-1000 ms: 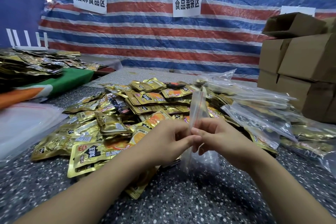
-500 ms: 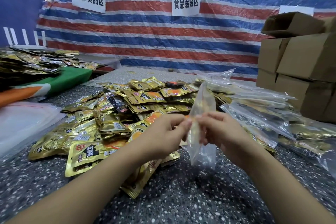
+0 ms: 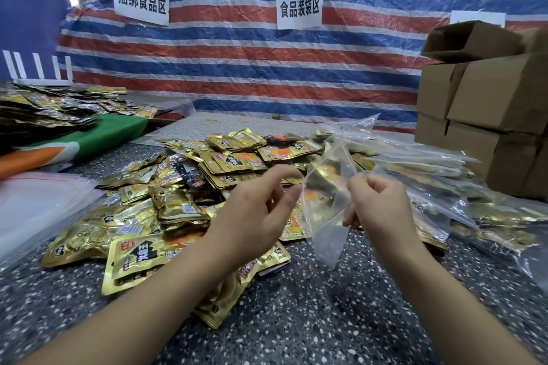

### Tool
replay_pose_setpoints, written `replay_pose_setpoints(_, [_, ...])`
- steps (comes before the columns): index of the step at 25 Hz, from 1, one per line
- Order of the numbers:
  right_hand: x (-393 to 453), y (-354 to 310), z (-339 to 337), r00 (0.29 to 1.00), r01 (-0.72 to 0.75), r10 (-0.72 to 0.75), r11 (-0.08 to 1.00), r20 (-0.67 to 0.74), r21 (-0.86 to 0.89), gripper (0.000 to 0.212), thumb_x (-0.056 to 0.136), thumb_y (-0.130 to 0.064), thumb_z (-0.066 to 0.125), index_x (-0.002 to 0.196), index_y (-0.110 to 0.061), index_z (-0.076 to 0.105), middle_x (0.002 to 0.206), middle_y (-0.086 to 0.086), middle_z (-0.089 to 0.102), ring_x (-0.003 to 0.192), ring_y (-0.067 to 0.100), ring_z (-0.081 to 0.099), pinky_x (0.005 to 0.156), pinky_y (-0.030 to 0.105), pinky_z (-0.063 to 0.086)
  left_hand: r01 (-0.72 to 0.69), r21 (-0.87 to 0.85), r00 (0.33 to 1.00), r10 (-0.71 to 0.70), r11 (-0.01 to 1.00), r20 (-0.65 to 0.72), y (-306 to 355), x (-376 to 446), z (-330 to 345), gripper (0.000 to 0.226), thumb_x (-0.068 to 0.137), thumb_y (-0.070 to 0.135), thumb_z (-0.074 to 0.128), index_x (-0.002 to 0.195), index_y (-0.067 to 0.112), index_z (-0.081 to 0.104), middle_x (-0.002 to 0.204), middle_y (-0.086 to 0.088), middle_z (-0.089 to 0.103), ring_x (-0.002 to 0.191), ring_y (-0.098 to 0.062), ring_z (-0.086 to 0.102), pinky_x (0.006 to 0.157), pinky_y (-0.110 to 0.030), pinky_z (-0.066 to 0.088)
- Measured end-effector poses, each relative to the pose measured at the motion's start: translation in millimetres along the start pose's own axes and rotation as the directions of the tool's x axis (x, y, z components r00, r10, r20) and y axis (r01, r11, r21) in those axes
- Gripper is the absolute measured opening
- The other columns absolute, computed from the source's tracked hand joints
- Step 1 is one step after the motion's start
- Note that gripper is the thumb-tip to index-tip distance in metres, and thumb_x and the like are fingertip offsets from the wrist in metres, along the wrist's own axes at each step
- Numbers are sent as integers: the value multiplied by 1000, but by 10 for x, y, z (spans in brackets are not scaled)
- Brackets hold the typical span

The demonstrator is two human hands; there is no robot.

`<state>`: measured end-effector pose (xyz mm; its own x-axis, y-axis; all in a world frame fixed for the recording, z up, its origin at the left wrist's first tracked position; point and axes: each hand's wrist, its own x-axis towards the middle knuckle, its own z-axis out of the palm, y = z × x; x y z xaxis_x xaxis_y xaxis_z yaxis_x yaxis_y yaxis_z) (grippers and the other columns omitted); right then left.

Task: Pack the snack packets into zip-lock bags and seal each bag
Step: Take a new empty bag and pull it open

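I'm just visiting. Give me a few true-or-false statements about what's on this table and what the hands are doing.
1. The right hand pinches a clear zip-lock bag. True.
2. The held bag is stuffed with packets. False: it looks empty.
3. Gold snack packets lie heaped on the speckled table. True.
4. The cardboard boxes stand on the left. False: they stand on the right.
5. The left hand holds a snack packet. False: its blurred fingers are by the bag's edge.
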<state>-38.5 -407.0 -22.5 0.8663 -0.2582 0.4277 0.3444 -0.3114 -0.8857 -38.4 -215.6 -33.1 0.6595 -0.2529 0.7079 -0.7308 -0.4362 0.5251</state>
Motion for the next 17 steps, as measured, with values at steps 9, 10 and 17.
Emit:
replay_pose_setpoints(9, [6,14,34,992,-114,109,988,60,101,37,90,-15,51,53,-19,51,46,12,51,43,20,58,42,24,42,-175,268,953,94,947,288,28,-50,47,24,97,36,56,90,15,66,68,4,58,64,-13,50,62,-33,42])
replay_pose_setpoints(10, [12,5,33,986,-157,148,979,70,133,35,91,-15,51,56,-16,48,46,10,49,43,21,58,42,25,42,-142,260,967,77,955,244,11,-37,47,22,98,30,55,88,13,64,69,4,58,65,-13,50,62,-34,41])
replay_pose_setpoints(17, [54,-43,-43,957,-289,275,909,88,302,53,96,-51,53,57,-15,50,41,-2,48,40,16,53,40,23,44,167,129,973,-185,977,138,-79,11,-18,21,102,28,41,87,22,55,74,16,60,61,0,54,56,-27,43])
